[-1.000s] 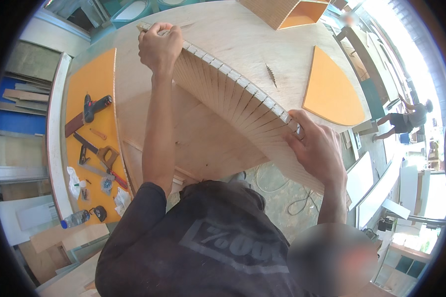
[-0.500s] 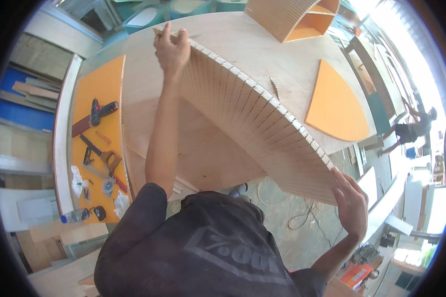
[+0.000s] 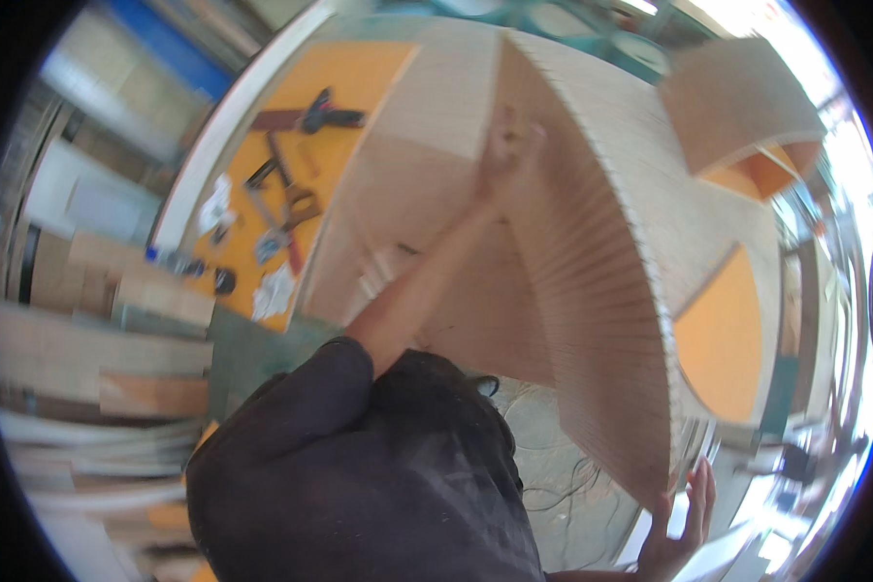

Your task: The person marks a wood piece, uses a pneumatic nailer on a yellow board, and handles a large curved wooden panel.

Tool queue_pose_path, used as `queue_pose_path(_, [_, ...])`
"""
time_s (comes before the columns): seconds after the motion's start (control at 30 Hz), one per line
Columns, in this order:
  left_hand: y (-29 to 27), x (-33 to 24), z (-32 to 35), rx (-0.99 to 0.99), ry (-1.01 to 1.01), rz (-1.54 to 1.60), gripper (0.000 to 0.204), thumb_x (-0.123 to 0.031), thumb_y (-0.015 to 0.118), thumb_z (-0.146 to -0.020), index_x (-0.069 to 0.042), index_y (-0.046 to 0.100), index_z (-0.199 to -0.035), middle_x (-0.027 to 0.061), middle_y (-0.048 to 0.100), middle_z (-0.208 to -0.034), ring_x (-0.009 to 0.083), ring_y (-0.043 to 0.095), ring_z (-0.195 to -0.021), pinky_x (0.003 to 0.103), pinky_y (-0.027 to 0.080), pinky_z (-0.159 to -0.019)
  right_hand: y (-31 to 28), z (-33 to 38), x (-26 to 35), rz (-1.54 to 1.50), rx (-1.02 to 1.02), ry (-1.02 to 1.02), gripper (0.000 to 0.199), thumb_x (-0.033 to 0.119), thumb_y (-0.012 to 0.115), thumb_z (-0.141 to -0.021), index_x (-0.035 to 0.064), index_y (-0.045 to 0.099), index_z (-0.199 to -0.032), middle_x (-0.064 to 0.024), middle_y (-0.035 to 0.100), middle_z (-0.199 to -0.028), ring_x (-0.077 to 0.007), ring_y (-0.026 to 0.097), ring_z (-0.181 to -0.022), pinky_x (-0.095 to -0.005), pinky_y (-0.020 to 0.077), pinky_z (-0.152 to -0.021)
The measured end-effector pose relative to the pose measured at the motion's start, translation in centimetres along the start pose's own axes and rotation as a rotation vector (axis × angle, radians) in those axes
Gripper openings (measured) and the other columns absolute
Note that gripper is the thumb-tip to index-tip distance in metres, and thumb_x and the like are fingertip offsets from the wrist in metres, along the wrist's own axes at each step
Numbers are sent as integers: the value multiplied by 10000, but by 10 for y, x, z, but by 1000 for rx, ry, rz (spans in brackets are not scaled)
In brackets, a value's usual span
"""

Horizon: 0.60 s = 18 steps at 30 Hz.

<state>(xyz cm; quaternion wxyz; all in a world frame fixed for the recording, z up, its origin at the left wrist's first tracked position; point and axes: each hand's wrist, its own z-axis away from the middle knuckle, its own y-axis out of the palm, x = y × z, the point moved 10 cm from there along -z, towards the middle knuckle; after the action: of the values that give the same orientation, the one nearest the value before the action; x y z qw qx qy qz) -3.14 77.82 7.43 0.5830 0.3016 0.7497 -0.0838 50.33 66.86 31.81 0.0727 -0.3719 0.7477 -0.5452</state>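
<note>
I hold a long, pale plywood sheet [image 3: 592,281] cut with many close parallel slots, so it bends in an arc. My left hand [image 3: 509,145] grips its far upper edge with the arm stretched out over the workbench [image 3: 407,175]. My right hand [image 3: 684,524] holds the sheet's near lower corner at the bottom right, fingers spread behind the edge. The sheet stands on its side, curving from the top centre down to the lower right. The picture is blurred by motion.
An orange panel [image 3: 359,87] at the left carries clamps, a square and small tools [image 3: 291,194]. A fan-shaped orange panel [image 3: 723,339] lies at the right. A curved wooden shell with an orange inside [image 3: 737,116] sits top right. Boards [image 3: 97,349] are stacked left; cables [image 3: 563,466] lie on the floor.
The view has swung and tilted. The slotted sheet has turned more upright, and my right hand has dropped lower right with its end. My left hand keeps hold of the far edge.
</note>
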Motion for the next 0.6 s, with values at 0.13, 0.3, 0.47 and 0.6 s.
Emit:
queue_pose_path(0.13, [0,19,121,166,-223,-298,630,-294,703,-985,64,453,-1439,162,648,-1294,228,659,-1119,355,544,-948,-7,-29,62,69,-111,-64,335,168,732,-956,-26,698,-1227,-239,695,-1219,-390,669,-1157,-504,510,-1033])
queue_pose_path(0.3, [-82,76,232,185,-542,-452,499,-341,699,-951,57,650,-1248,223,678,-1228,313,684,-1094,417,539,-910,18,-14,94,-749,-304,-566,391,316,544,-1046,-47,592,-1184,-340,684,-1036,-352,684,-895,-520,559,-751])
queue_pose_path(0.47, [-249,51,208,-266,-437,-804,190,-202,671,-876,-48,747,-958,166,739,-907,345,716,-885,432,553,-815,130,-24,133,-771,457,-155,215,12,698,-884,-39,725,-1092,-183,751,-969,-348,730,-884,-391,560,-796])
queue_pose_path(0.6, [-379,8,185,-580,-385,-1080,216,-216,601,-902,-41,725,-927,180,736,-910,363,714,-906,463,549,-804,244,12,112,-698,595,-76,166,131,736,-911,-32,713,-901,-171,719,-818,-319,700,-737,-381,530,-704])
